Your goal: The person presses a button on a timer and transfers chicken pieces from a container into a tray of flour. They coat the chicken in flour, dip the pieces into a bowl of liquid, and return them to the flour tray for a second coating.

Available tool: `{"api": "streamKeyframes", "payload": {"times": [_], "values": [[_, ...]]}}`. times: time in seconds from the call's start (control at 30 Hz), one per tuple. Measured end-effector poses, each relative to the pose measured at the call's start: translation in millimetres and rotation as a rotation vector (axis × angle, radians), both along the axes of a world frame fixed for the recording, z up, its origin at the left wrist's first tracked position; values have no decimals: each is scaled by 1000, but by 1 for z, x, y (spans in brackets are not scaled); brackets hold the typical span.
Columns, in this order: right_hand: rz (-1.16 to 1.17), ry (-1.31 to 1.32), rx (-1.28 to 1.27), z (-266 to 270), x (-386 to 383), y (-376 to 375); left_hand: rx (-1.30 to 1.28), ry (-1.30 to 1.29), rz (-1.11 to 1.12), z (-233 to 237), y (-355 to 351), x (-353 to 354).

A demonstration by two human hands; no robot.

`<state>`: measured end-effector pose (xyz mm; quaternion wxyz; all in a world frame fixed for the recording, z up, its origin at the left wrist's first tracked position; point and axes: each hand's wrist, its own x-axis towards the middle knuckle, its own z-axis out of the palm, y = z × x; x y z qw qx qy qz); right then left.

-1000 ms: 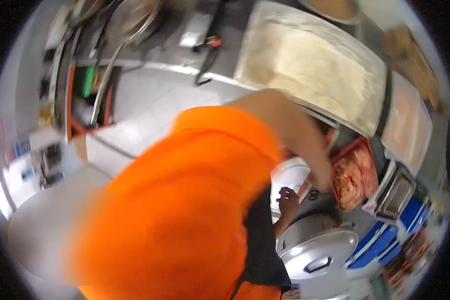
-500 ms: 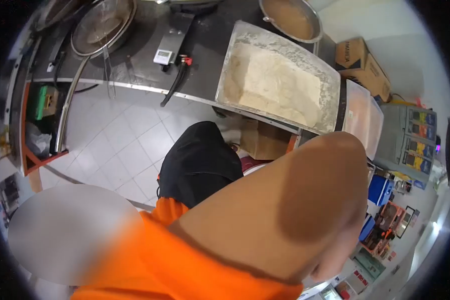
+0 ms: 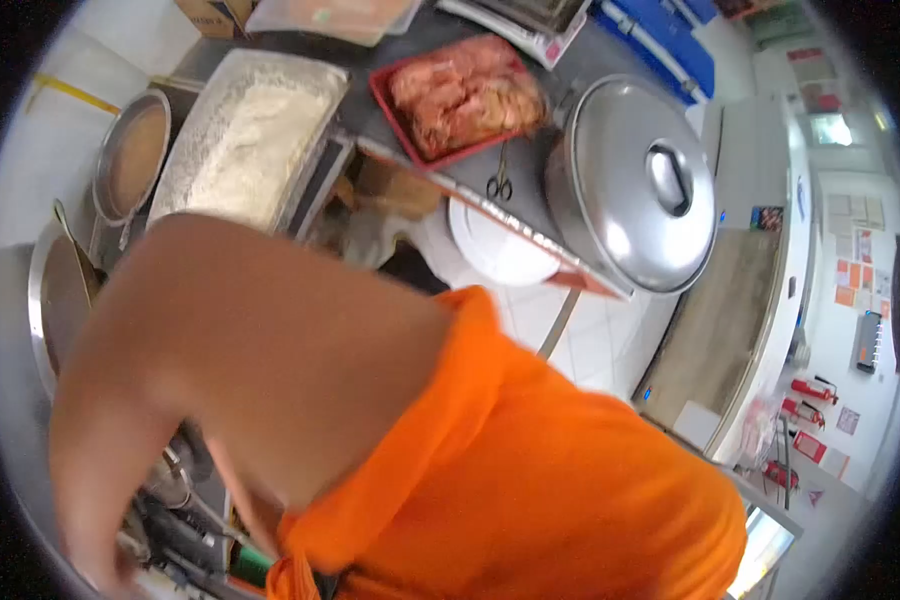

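Countertop (image 3: 528,170), one powder tub (image 3: 202,110), one meat tray (image 3: 398,121)

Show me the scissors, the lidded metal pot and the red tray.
Scissors (image 3: 501,178): head view, near the pivot.
Lidded metal pot (image 3: 620,170): head view, on its lid.
Red tray (image 3: 401,122): head view, left rim.

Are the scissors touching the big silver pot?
Apart. The head view shows a strip of dark counter between the scissors and the big silver pot.

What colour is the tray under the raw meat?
The tray is red, seen best in the head view.
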<state>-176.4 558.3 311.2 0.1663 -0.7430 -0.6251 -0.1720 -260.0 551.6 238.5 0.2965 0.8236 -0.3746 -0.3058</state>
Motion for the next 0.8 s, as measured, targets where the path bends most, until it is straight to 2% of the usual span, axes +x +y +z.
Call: {"api": "streamKeyframes", "payload": {"times": [0.1, 0.13, 0.2, 0.37, 0.53, 0.57, 0.6, 0.63, 0.67, 0.7, 0.73, 0.77, 0.8], "values": [[108, 28, 110, 2, -14, 7, 97, 31, 169, 9, 36, 11], [188, -4, 125, 3, -20, 9, 107, -2, 269, -7, 62, -14], [292, 7, 165, 4, -29, 9, 135, 5, 414, -15, 75, -18], [434, 57, 200, -2, -41, 10, 143, 44, 656, -55, 109, -62], [524, 118, 85, -21, -48, 5, -1, 110, 846, -125, 82, -89], [491, 358, 115, -64, -34, -30, -41, 119, 875, -134, 73, -85], [323, 509, 147, -87, -28, -83, -115, 112, 914, -138, 67, -83], [215, 733, -303, -100, -14, -127, -134, 90, 932, -135, 56, -71], [163, 835, -306, -129, -5, -173, -158, 109, 984, -129, 39, -52], [-75, 917, -409, -173, -5, -206, -179, 134, 1036, -124, 23, -34], [-259, 942, -434, -201, -13, -240, -254, 63, 1009, -123, 9, -15], [-351, 928, -191, -239, -30, -275, -322, -2, 974, -122, -4, 7], [-448, 1041, -287, -259, -43, -303, -306, -36, 904, -122, -18, 31]]}}
